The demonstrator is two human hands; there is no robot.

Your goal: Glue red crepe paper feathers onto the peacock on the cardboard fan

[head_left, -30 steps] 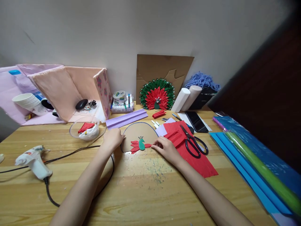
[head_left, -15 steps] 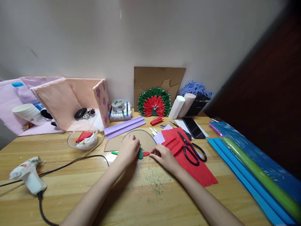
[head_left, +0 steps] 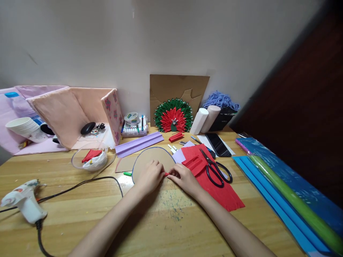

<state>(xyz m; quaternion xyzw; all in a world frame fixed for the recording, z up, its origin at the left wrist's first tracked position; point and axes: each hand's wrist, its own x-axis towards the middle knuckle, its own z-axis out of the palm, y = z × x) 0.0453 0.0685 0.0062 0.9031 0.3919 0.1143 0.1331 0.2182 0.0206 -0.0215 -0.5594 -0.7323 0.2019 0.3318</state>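
Between my two hands is a small strip of red crepe paper (head_left: 167, 174), pinched at both ends. My left hand (head_left: 151, 175) is closed on its left end, with the wrist over the lower edge of a round cardboard piece (head_left: 150, 157) outlined in blue. My right hand (head_left: 183, 176) pinches the right end with thumb and fingers. Just right of it lies a red paper sheet (head_left: 227, 194), with black-handled scissors (head_left: 215, 169) and folded red strips on top. My fingers hide most of the strip.
A glue gun (head_left: 25, 201) with its cord (head_left: 80, 184) lies at left, near a clear bowl (head_left: 77, 159) of scraps. A red and green paper peacock (head_left: 174, 117) leans at the back. Lilac folded paper (head_left: 139, 144), a phone (head_left: 218, 144) and blue rolls (head_left: 273, 192) surround the work area.
My left hand has moved down and right, closer to my right hand, and now pinches the red strip. The green cutout beside it is no longer visible. The view has shifted slightly.
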